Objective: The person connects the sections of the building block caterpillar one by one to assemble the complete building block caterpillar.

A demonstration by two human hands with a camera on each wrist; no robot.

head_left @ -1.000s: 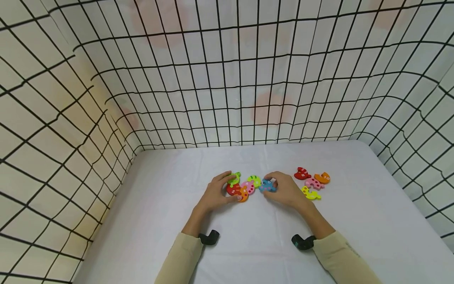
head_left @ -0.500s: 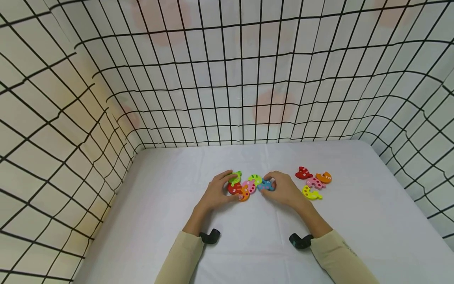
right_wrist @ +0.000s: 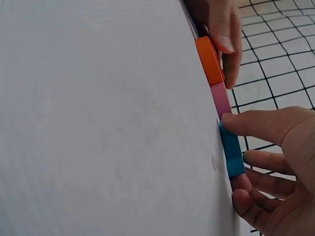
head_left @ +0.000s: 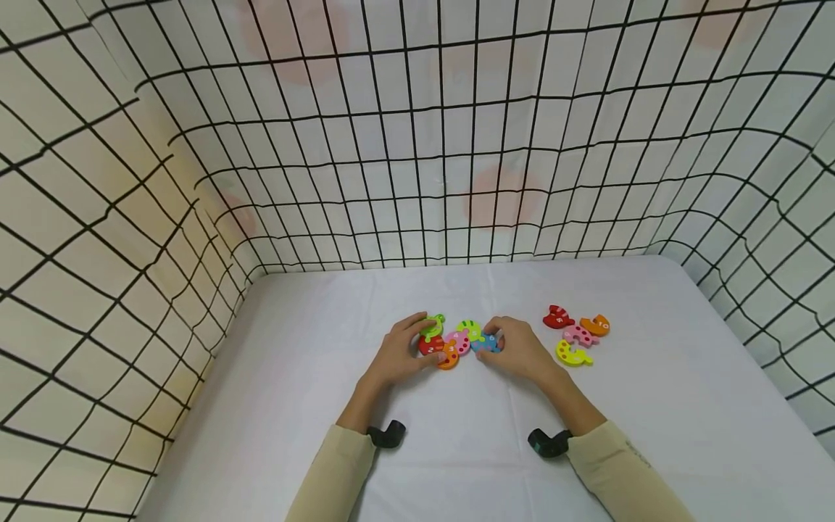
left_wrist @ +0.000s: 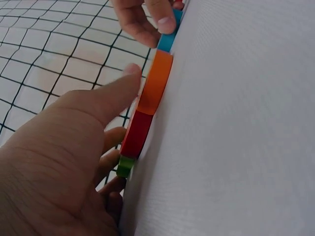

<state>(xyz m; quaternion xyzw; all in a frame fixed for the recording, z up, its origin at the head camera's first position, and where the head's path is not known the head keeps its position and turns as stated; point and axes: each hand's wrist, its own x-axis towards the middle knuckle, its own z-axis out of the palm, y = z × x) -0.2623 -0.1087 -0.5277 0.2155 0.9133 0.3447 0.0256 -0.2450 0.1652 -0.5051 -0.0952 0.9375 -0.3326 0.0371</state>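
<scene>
Flat animal-shaped puzzle pieces with numbers lie joined in a chain on the white cloth. In it are a green piece (head_left: 433, 328), a red piece (head_left: 430, 346), an orange piece (head_left: 449, 356), a pink piece (head_left: 459, 342) and a striped lime piece (head_left: 469, 330). My left hand (head_left: 394, 355) holds the chain's left end, thumb at the orange piece and fingertips on the green one. My right hand (head_left: 527, 353) pinches a blue puzzle piece (head_left: 485, 344) against the chain's right end. In the right wrist view, the blue piece (right_wrist: 231, 145) stands beside a pink edge.
To the right lie loose puzzle pieces: a red one (head_left: 557, 317), an orange one (head_left: 596, 325), a pink one (head_left: 579, 335) and a yellow one (head_left: 572, 354). A black wire grid (head_left: 443, 156) encloses the back and sides of the white-covered table (head_left: 457, 464).
My right hand has shifted slightly left with the blue piece, from apart to up against the lime and pink pieces. The left hand keeps its hold in the same place.
</scene>
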